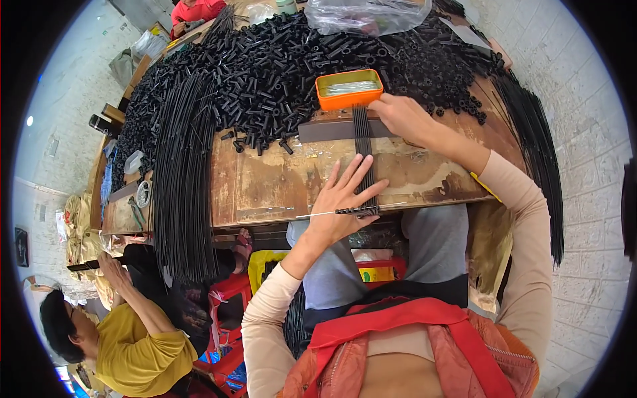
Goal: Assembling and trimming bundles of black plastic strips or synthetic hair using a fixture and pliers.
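Observation:
My left hand (342, 199) lies with fingers spread over a narrow row of thin black rods (362, 139) near the table's front edge. By its palm, a thin metal skewer (312, 214) runs crosswise, with a line of small black pieces (358, 211) at the rods' near ends. Part of the skewer is hidden by the hand. My right hand (401, 118) is closed in a pinch at the rods' far end, beside an orange tin (345, 101) holding thin silvery pins (352, 87). What its fingertips grip is hidden. A dark flat bar (325, 131) lies crosswise under the rods.
Black tubular parts (265, 73) are heaped across the wooden table (259, 179). Long black rods (186, 179) hang over its front edge at left, and another bundle (541, 159) at right. Pliers (137, 213) lie far left. A person in yellow (136, 345) sits at lower left.

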Available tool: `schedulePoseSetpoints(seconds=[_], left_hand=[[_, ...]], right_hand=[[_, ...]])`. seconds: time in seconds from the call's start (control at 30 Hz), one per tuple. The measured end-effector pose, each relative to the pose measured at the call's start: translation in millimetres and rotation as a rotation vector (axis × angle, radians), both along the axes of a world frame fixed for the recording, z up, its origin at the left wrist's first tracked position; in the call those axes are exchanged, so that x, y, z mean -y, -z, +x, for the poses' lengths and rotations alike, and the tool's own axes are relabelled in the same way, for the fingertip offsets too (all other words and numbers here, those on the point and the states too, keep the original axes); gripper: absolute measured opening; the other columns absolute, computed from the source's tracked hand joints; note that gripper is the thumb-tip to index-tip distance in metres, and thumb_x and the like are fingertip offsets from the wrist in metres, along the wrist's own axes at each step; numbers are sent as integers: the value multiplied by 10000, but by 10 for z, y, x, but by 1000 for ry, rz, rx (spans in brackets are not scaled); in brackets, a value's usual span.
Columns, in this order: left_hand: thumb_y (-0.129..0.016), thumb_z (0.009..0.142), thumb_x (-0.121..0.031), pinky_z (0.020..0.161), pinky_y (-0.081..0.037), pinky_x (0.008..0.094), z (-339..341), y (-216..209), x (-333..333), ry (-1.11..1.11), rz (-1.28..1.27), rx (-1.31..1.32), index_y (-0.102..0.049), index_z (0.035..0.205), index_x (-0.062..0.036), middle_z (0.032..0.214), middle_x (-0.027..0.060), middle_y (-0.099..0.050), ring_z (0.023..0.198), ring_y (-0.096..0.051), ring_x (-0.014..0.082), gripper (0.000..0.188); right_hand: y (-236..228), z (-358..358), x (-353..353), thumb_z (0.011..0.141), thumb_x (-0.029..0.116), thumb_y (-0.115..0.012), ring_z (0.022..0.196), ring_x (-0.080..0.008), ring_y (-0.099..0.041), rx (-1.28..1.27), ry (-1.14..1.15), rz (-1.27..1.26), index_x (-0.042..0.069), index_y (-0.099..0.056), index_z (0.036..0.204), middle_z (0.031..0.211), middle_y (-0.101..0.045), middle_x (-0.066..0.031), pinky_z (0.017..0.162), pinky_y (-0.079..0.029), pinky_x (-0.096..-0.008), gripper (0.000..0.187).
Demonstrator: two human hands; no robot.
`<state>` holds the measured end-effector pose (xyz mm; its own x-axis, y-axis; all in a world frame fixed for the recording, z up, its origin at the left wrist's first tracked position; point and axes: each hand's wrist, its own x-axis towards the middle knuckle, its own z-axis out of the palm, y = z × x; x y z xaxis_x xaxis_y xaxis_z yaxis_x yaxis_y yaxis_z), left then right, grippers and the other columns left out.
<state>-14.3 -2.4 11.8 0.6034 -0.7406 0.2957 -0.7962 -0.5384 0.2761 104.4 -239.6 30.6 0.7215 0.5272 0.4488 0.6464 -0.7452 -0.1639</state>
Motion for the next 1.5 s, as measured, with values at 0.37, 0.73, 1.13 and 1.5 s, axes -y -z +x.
schedulePoseSetpoints(seconds=[0.37,0.73,1.13,1.5], left_hand=[[-793,674,-373,1138,-262,501,-11,-15,5,2,-10,-2,-519,1344,-280,1531,120,-300,1414,-290,304,729],[-786,693,-366,1139,-262,497,-8,-1,-10,8,-14,-4,-514,1344,-265,1527,121,-298,1413,-284,309,712],[-808,648,-337,1138,-283,484,-7,3,6,-3,-56,-29,-544,1329,-274,1528,127,-312,1415,-293,313,734],[-805,650,-346,1134,-289,487,-8,20,12,1,-55,-6,-541,1331,-276,1529,127,-309,1412,-298,316,734]], right_hand=[[120,-57,0,798,22,-548,819,-345,-641,57,59,-107,-5,-593,915,876,-602,-163,697,-534,-433,128],[131,2,-39,787,14,-559,839,-327,-643,93,39,-133,-5,-590,920,882,-606,-149,705,-539,-413,138],[41,136,-84,809,33,-624,834,-337,-633,30,-127,77,12,-554,898,918,-609,-143,685,-533,-419,115],[-17,120,183,828,53,-567,829,-332,-627,56,43,-92,26,-590,937,895,-599,-132,690,-517,-418,115]])
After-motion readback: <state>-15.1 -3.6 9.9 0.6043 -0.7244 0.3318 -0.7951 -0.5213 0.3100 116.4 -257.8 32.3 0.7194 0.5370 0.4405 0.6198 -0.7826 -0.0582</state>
